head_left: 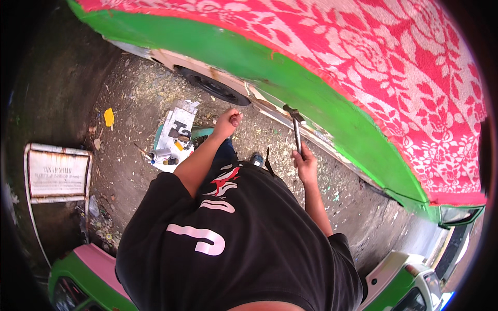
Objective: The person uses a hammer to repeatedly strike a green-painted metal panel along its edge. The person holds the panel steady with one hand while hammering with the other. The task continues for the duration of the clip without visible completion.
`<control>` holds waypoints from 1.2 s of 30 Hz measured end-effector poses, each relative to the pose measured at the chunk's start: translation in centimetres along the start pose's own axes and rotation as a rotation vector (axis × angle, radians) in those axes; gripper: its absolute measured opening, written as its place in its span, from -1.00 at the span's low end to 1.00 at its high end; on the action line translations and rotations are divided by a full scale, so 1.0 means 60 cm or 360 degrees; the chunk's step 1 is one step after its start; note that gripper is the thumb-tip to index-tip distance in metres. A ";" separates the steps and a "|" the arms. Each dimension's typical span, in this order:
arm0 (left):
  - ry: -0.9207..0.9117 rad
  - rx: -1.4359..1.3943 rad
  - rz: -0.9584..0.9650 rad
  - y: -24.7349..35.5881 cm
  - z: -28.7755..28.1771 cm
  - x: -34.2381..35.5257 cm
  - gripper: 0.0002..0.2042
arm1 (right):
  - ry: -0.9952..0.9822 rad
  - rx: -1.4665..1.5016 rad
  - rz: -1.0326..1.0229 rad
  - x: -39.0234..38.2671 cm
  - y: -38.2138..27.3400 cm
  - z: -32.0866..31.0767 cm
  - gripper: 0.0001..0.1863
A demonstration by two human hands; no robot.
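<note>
My right hand (306, 163) grips a hammer (297, 129) by its metal-looking handle, the head up against the lower side of a green car body (353, 147), where paint is chipped and rusty. My left hand (226, 123) is closed around a short reddish-brown handle (234, 119); the rest of that tool is hidden or too small to tell. Below and left of it, a white sheet (174, 116) lies on the ground with dark tools, a spray can (160, 155) and small yellow items on it.
A red and white floral cloth (394, 72) covers the car's top, above its wheel (212, 88). A rusty white sign (58, 173) stands at left. A yellow scrap (108, 116) lies on the dirt ground (124, 181). Other green vehicles (83, 280) are at the lower edges.
</note>
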State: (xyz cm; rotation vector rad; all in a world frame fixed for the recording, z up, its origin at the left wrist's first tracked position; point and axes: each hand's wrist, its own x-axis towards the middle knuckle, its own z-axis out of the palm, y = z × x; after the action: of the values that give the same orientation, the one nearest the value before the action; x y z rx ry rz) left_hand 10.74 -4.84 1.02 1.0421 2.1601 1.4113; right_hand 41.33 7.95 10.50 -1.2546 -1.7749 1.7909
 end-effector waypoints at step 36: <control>0.0057 -0.0422 -0.0098 -0.077 -0.231 -0.291 -0.84 | 0.0465 0.0001 -0.0054 -0.314 0.069 0.268 -0.76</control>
State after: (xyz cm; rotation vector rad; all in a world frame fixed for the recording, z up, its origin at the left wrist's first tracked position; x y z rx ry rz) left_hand 11.70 -27.59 1.27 0.8511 1.9428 1.6433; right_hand 41.19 -17.16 10.72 -1.3953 -1.6210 1.5000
